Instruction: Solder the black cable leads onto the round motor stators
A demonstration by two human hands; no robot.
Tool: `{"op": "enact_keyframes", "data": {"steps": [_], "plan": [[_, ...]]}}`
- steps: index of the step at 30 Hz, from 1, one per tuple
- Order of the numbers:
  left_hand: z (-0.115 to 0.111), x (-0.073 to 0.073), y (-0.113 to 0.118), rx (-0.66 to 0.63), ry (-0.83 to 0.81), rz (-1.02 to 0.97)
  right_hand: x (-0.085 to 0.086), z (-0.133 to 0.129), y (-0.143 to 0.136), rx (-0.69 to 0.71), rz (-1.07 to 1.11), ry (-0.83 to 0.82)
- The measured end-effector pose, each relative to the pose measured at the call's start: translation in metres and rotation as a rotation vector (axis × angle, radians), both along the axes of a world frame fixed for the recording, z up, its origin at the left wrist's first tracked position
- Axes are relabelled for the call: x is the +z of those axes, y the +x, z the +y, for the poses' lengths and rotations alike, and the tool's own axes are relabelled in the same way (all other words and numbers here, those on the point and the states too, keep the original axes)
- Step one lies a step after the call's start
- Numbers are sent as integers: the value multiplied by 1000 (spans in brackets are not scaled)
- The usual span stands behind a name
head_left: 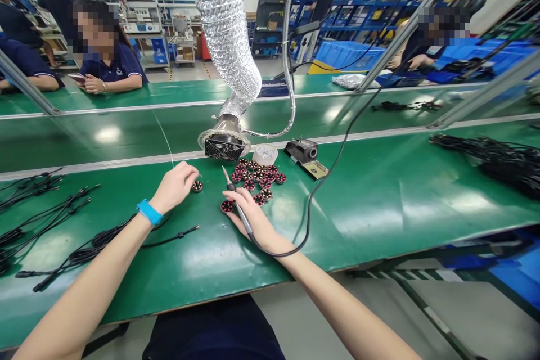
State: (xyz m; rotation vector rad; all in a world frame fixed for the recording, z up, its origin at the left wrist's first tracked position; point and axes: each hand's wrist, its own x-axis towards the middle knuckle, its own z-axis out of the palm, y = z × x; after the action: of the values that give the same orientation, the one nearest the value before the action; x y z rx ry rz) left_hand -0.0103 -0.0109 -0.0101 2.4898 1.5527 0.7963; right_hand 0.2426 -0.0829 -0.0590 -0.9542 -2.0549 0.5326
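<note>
My right hand (253, 216) is closed around a soldering iron (243, 219), its tip pointing up and away from me. The same hand's fingers touch a round red-and-black part (226, 206) on the bench. To the left, my left hand (174, 187) is pinched closed on a thin solder wire (166, 138) that rises from it. Just beside its fingertips lies another round part (197, 186), with gold-coloured dots. A cluster of similar round parts (259, 175) sits beyond my right hand. The iron's black cord (310, 208) loops over my right wrist.
A fume extractor fan (225, 146) hangs from a silver duct (225, 28). Behind the parts are a tape roll (265, 154) and an iron stand (304, 153). Black cables (90, 244) lie left, a larger cable bundle (498, 163) right. People sit across the green bench (379, 202).
</note>
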Motion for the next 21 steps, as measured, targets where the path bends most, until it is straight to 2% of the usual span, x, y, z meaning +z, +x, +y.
{"op": "enact_keyframes", "data": {"steps": [3, 6, 10, 13, 17, 21], "plan": [[-9, -4, 3, 25, -47, 321, 2, 5, -7, 34, -19, -1], [-1, -6, 3, 66, -70, 444, 5, 12, -17, 71, -45, -2], [6, 1, -3, 156, -64, 366, 7, 24, -32, 104, -60, 9], [-12, 4, -4, 171, -32, 207, 3, 33, -41, 121, -44, 26], [-43, -5, 2, 73, -104, 98, -8, 40, -49, 148, 33, 1], [-53, -17, 7, 27, -207, 75, -15, 42, -51, 170, 119, -37]]}}
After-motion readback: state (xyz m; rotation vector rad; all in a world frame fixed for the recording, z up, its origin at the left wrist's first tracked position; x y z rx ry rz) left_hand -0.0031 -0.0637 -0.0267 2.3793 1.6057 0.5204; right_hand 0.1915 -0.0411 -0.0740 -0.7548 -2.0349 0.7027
